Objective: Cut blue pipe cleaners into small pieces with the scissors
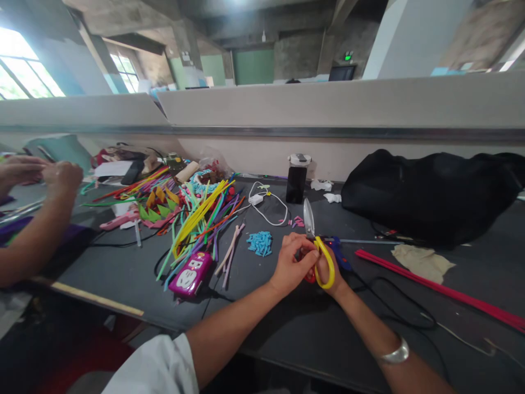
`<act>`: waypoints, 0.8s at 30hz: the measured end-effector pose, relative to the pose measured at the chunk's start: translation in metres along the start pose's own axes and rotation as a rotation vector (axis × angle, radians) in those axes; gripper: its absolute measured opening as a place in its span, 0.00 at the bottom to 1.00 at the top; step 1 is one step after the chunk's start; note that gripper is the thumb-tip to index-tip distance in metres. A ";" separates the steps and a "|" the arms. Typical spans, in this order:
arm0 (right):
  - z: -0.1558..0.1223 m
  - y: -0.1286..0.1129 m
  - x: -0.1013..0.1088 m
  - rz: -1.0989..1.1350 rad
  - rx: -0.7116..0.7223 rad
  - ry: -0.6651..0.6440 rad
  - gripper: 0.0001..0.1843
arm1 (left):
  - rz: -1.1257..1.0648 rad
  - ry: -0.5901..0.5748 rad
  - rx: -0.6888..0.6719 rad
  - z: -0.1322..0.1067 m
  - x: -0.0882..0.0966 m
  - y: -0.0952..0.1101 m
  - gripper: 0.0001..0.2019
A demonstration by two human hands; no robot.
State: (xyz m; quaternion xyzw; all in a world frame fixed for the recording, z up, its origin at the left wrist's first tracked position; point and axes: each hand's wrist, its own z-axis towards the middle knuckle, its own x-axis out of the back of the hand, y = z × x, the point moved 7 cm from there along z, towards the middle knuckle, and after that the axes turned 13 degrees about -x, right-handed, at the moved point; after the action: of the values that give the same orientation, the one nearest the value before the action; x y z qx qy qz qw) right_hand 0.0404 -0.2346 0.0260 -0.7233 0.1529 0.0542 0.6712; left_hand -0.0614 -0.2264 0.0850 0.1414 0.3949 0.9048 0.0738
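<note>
My right hand (330,268) is closed around the yellow handles of a pair of scissors (315,238), whose blades point up and away from me. My left hand (292,264) is closed in a pinch right beside the scissors, on something small and red that I cannot make out. Both hands rest above the dark table (123,273) near its middle. A small heap of blue cut pieces (260,242) lies just to the left of my hands.
A blue glue gun (337,249) lies behind my hands. Colourful pipe cleaners (197,219), a pink power strip (191,273), a white cable and a black bottle (296,180) are on the left. A black bag (430,191) and red sticks (443,290) lie right. Another person's hands (41,172) work at far left.
</note>
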 end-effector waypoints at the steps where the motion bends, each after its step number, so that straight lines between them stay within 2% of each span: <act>1: 0.000 -0.001 0.001 0.007 0.023 0.014 0.18 | 0.019 -0.003 -0.009 0.000 0.000 0.002 0.01; 4: 0.001 0.000 0.006 0.031 0.090 0.035 0.18 | 0.056 -0.003 -0.052 0.000 0.000 0.007 0.02; 8: 0.006 0.007 0.009 0.097 0.062 0.036 0.17 | 0.051 -0.017 -0.178 0.000 -0.003 0.015 0.07; 13: 0.004 -0.001 0.006 0.132 0.044 0.034 0.10 | 0.036 -0.122 -0.301 0.001 -0.010 0.019 0.10; 16: 0.003 -0.007 0.008 0.023 0.077 0.052 0.07 | 0.007 -0.146 -0.335 0.003 -0.010 0.019 0.10; 19: 0.002 -0.011 0.011 -0.104 0.172 0.097 0.09 | -0.023 -0.153 -0.338 0.005 -0.008 0.020 0.09; 22: 0.004 -0.010 0.011 -0.104 0.198 0.116 0.11 | -0.005 -0.172 -0.302 0.007 -0.008 0.020 0.09; 24: 0.005 -0.007 0.010 -0.054 0.156 0.108 0.13 | 0.008 -0.174 -0.295 0.007 -0.007 0.020 0.09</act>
State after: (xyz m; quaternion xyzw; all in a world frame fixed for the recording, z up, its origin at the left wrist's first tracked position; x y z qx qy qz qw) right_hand 0.0522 -0.2304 0.0293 -0.6745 0.1731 -0.0151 0.7175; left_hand -0.0528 -0.2367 0.1031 0.2086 0.2493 0.9375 0.1241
